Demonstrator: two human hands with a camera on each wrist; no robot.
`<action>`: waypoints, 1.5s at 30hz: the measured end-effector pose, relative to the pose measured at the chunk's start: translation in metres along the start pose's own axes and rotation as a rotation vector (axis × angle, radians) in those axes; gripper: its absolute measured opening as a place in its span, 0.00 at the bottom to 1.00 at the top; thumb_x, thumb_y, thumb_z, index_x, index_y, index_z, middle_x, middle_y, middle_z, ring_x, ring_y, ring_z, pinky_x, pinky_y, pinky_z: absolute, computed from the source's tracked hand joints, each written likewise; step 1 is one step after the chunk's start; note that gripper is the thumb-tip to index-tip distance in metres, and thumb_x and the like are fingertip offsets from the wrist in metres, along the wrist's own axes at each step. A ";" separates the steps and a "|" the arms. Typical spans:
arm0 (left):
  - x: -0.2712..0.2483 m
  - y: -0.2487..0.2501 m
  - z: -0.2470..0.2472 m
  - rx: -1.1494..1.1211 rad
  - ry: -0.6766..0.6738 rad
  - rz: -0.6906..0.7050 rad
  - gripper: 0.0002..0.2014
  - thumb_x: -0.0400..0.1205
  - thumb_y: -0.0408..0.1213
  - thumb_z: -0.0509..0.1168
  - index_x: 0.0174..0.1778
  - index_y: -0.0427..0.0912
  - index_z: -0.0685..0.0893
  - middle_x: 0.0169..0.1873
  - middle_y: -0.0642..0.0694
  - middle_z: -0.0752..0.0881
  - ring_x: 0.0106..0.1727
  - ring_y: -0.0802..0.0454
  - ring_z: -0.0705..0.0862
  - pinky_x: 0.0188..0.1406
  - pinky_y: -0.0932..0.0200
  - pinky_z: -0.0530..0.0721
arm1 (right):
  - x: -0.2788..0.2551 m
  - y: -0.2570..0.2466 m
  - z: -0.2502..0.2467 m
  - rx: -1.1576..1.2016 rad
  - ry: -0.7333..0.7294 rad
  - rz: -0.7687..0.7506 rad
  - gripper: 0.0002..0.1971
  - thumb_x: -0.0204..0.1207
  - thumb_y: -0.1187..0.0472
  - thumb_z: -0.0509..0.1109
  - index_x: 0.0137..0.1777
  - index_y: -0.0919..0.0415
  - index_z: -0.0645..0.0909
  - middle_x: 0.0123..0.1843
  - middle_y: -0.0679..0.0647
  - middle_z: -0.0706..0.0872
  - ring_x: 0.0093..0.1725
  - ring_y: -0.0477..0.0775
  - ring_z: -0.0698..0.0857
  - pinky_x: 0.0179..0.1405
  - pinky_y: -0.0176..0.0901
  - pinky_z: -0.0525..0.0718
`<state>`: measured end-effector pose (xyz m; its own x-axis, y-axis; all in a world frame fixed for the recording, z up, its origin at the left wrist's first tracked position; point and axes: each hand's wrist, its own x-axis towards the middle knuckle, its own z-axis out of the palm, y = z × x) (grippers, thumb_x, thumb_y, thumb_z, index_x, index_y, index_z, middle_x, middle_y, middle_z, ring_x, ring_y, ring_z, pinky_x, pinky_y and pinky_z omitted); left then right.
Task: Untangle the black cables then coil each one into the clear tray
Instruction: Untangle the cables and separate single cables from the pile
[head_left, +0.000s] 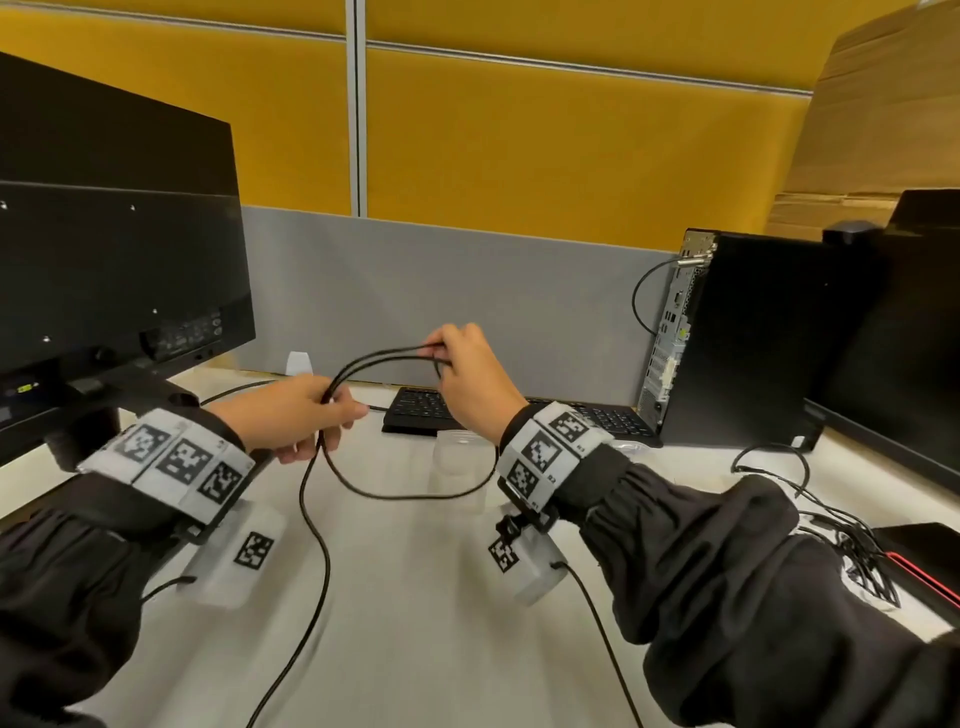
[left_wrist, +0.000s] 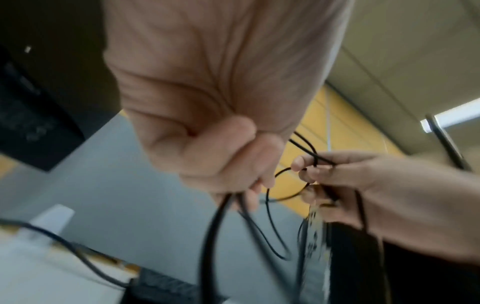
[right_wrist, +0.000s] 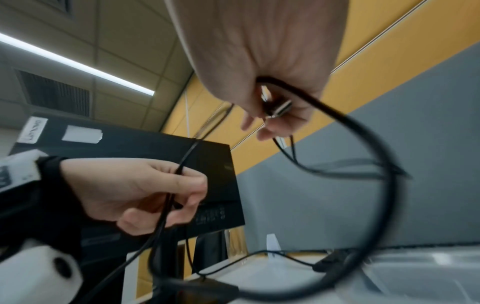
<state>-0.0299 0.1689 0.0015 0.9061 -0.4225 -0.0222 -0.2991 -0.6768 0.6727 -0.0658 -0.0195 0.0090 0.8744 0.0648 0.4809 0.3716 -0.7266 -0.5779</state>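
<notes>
A black cable arcs in two strands between my hands above the white desk. My left hand grips the gathered strands in curled fingers. My right hand pinches the far end of the loop, higher up and to the right. A lower loop sags toward the clear tray, and one tail trails to the near desk edge. The right wrist view shows my right hand holding the cable and a metal plug. In the left wrist view my left hand is closed round the strands.
A second tangle of black cables lies at the right by a black, red-edged device. A keyboard sits behind the tray, a monitor at the left, a PC tower and another screen at the right.
</notes>
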 end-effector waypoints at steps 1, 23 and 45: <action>-0.002 0.006 -0.003 -0.092 0.021 0.020 0.13 0.82 0.45 0.63 0.42 0.37 0.78 0.28 0.43 0.83 0.14 0.57 0.73 0.15 0.64 0.71 | -0.001 -0.003 -0.005 0.056 0.060 -0.042 0.15 0.78 0.80 0.52 0.59 0.70 0.75 0.54 0.55 0.68 0.51 0.42 0.76 0.53 0.28 0.72; -0.021 0.178 0.063 -1.115 -0.096 0.688 0.12 0.72 0.26 0.70 0.35 0.42 0.72 0.32 0.47 0.80 0.32 0.52 0.85 0.37 0.58 0.87 | -0.088 0.015 -0.128 0.393 -0.630 0.287 0.10 0.85 0.56 0.58 0.44 0.58 0.77 0.24 0.45 0.58 0.19 0.42 0.57 0.16 0.32 0.57; 0.010 0.201 0.282 0.507 -0.367 0.745 0.24 0.81 0.41 0.64 0.71 0.60 0.66 0.59 0.42 0.82 0.59 0.43 0.81 0.53 0.51 0.79 | -0.126 0.174 -0.284 -0.134 0.567 0.329 0.13 0.86 0.58 0.51 0.40 0.43 0.65 0.37 0.39 0.68 0.34 0.35 0.68 0.38 0.32 0.70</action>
<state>-0.1655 -0.1415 -0.0724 0.3081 -0.9513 -0.0072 -0.9295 -0.3026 0.2109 -0.1999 -0.3483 0.0356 0.6228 -0.5175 0.5869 0.0397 -0.7282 -0.6842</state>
